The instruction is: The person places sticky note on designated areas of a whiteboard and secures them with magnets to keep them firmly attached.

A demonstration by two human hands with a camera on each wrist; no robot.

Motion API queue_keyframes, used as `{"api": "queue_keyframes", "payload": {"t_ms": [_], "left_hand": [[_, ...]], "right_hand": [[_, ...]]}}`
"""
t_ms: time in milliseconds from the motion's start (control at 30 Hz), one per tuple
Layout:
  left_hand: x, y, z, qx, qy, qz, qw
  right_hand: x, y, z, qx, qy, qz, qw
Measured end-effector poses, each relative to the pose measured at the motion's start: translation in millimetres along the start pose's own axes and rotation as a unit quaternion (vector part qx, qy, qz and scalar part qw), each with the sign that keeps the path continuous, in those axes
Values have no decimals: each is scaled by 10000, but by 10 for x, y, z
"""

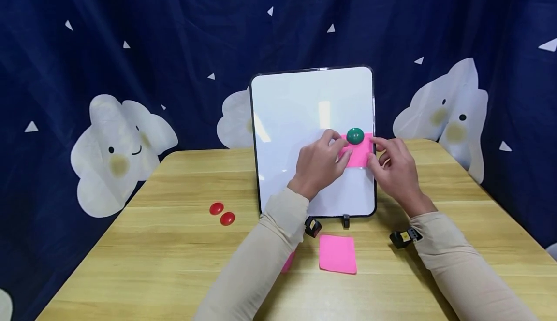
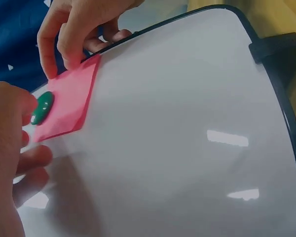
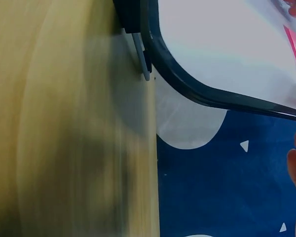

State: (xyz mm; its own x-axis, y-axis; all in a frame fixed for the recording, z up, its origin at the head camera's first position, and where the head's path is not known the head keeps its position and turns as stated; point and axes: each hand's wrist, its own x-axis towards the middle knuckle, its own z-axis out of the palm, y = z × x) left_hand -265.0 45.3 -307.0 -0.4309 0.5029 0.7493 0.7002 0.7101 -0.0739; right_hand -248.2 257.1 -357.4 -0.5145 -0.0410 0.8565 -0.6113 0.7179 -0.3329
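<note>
A pink sticky note (image 1: 360,156) lies flat against the upright whiteboard (image 1: 291,103), close to its right edge. The green round magnet (image 1: 355,136) sits over the note's upper part. My left hand (image 1: 316,165) is at the note's left side, fingertips right beside the magnet and fingers loosely bent. On the other side, my right hand (image 1: 397,170) has its fingertips at the note's right edge, along the board's dark frame (image 2: 175,20). In the left wrist view, fingers of the right hand touch the note by that frame.
Two red round magnets (image 1: 222,213) lie on the wooden table (image 1: 174,253) to the left. Another pink note (image 1: 337,254) lies in front of the board, and a further one (image 1: 289,262) is partly hidden by the left forearm. A dark blue curtain (image 1: 187,45) hangs behind.
</note>
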Motion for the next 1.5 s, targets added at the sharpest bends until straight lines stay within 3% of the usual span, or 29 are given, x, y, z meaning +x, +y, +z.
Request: {"api": "queue_keyframes", "payload": {"t_ms": [167, 400, 600, 767, 967, 1300, 1500], "left_hand": [[-107, -30, -70, -35, -167, 46, 9998], [-296, -78, -148, -360, -167, 69, 9992], [-456, -131, -214, -755, -128, 336, 9965], [-578, -191, -236, -800, -194, 510, 9953], [-699, -241, -293, -805, -375, 506, 9948], [-940, -361, -313, -779, -673, 224, 9944], [-1051, -389, -337, -755, -740, 137, 9943]], "right_hand": [[33, -25, -21, -113, 127, -78, 9998], [32, -46, -14, -139, 267, -141, 9994], [21, -43, 46, -155, 456, -321, 9983], [8, -56, 94, -250, 641, -447, 9966], [-12, -99, 115, -176, 767, -541, 9954], [-112, -270, 173, 255, 689, 97, 9973], [-176, -389, 203, 458, 467, 95, 9978]]}}
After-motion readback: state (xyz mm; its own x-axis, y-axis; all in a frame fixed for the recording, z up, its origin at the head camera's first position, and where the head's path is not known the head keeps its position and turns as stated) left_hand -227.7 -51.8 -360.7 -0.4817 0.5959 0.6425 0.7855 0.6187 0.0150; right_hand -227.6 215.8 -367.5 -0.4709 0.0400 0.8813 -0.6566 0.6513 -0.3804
